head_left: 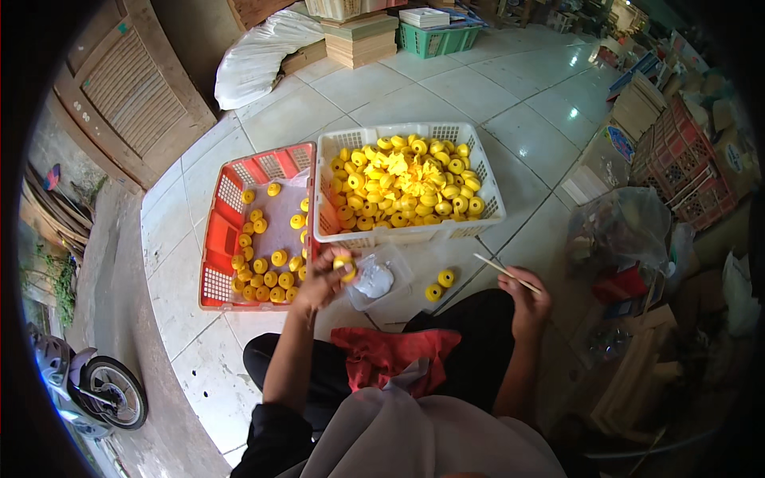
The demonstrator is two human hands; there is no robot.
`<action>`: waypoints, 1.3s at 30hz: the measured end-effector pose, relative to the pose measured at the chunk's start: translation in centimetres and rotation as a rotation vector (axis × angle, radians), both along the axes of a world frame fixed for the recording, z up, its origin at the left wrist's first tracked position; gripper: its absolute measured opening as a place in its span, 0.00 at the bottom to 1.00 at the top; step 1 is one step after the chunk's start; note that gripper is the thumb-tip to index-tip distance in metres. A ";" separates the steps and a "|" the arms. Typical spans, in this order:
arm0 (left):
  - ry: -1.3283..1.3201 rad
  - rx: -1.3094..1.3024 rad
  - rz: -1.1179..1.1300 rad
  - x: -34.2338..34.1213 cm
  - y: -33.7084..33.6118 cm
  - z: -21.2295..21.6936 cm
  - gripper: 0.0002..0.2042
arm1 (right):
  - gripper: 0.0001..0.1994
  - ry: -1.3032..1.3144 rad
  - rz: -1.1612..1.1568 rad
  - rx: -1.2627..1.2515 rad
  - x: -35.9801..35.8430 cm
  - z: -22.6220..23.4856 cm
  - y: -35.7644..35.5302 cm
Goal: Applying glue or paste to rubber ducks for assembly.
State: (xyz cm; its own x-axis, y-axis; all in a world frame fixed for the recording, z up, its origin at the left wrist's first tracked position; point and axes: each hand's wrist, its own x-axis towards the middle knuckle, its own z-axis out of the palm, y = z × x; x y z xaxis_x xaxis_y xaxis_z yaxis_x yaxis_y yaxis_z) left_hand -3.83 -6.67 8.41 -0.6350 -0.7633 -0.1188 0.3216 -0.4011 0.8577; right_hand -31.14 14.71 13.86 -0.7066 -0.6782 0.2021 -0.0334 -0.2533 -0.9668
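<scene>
My left hand (317, 285) pinches a round yellow piece (344, 264) with a dark mark on it, above the right edge of a red crate (209, 279). In my right hand (527, 301) is a thin pale wooden stick (496, 266), its tip pointing up and left. Between the hands, a clear plastic tub (402, 280) holds white paste (373, 280). Two loose yellow pieces (440, 285) with dark holes lie on the floor to its right. Many similar ones fill a white basket (488, 213), with yellow petal-shaped bits (406, 169) heaped on top. Others sit spread in the red crate.
A red cloth (390, 354) lies across my lap. Clear plastic bags (621, 227), red baskets (677, 163) and wood pieces (637, 382) crowd the right side. Behind are a white sack (255, 60), stacked boards (360, 40) and a green basket (434, 41). A motorbike (103, 390) stands at left.
</scene>
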 end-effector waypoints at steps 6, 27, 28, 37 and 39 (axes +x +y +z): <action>-0.249 0.305 0.228 5.0 5.2 -8.5 0.14 | 0.05 0.223 0.269 0.019 5.0 -5.3 -7.1; -0.323 0.252 0.176 4.7 4.6 -11.7 0.07 | 0.06 0.759 0.298 0.348 13.6 -16.3 -16.6; -0.323 0.253 0.176 4.7 4.6 -12.1 0.07 | 0.06 0.780 0.304 0.324 13.5 -16.6 -16.7; 0.109 0.565 0.205 4.5 4.4 -12.0 0.11 | 0.07 0.924 0.305 0.371 12.9 -17.7 -16.5; 0.181 0.419 0.231 4.3 4.8 -11.9 0.14 | 0.06 0.722 0.309 0.356 12.5 -16.9 -16.2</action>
State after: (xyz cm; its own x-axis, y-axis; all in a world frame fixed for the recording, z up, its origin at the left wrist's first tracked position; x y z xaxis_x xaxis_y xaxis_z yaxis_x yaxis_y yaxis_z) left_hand 0.51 -1.88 -3.54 -0.4937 -0.7970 -0.3481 0.5715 -0.5990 0.5609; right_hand -18.59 -1.50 -3.08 -0.2600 -0.9273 0.2694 -0.6500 -0.0383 -0.7590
